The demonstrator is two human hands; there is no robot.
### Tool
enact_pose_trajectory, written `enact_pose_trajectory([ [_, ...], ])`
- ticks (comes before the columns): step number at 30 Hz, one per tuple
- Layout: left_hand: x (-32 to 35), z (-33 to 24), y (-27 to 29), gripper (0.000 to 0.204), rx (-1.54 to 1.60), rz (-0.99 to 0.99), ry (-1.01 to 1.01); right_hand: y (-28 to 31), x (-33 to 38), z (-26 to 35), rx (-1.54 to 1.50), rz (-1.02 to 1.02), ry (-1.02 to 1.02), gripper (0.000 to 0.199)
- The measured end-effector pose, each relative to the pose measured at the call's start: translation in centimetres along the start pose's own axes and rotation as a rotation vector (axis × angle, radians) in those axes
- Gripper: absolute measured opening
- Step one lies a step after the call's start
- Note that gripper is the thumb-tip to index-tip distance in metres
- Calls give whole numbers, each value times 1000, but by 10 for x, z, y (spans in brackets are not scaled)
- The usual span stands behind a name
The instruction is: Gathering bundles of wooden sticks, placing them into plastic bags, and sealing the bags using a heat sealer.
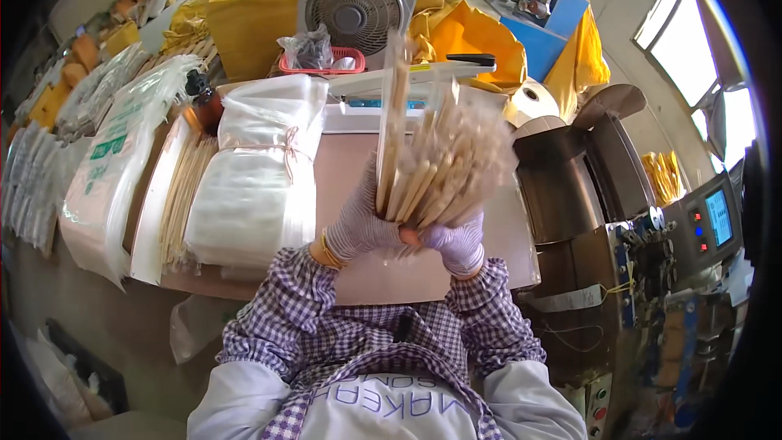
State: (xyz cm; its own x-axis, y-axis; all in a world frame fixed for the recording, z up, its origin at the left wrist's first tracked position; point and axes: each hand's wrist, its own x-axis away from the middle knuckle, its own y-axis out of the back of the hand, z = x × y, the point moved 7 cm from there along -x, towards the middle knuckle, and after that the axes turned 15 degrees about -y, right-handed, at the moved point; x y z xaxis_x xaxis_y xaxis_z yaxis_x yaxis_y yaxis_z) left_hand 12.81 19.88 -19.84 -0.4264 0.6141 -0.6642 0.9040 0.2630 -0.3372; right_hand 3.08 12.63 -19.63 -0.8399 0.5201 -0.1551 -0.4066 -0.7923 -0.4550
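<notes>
Above the brown tabletop [346, 167], both hands grip a clear plastic bag of wooden sticks [444, 167], held upright with the sticks pointing up and fanned to the right. My left hand [358, 218], in a striped glove with bare fingertips showing, is closed around the left lower side of the bag. At the lower right, my right hand [460, 243] is wrapped round the bag's bottom, its glove pale purple. Parts of the sticks and bag are smeared by motion. Left of my hands lies a stack of clear plastic bags [248, 191] tied with pink string.
Loose wooden sticks [181, 195] lie in a white tray at the left. Behind the work stand a long bag sealer [383, 84], a pink basket [352, 63] and a box fan [352, 18]. A dark metal chute [558, 183] and a control screen [718, 217] stand right.
</notes>
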Motion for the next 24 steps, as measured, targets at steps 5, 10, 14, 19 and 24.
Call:
enact_pose_trajectory([
  [5, 20, 34, 23, 110, -135, 298, 329, 8, -13, -32, 353, 103, -93, 118],
  [10, 5, -3, -9, 70, -213, 356, 31, -27, 2, -3, 590, 107, 213, 113],
  [14, 28, 16, 5, 60, 500, 117, 441, -27, 2, -11, 463, 38, 90, 101],
  [19, 40, 14, 5, 109, -346, 409, -4, -23, 13, -17, 433, 45, 50, 112],
  [24, 108, 33, -8, 77, 399, 212, 464, -35, 23, -3, 301, 38, -11, 108],
])
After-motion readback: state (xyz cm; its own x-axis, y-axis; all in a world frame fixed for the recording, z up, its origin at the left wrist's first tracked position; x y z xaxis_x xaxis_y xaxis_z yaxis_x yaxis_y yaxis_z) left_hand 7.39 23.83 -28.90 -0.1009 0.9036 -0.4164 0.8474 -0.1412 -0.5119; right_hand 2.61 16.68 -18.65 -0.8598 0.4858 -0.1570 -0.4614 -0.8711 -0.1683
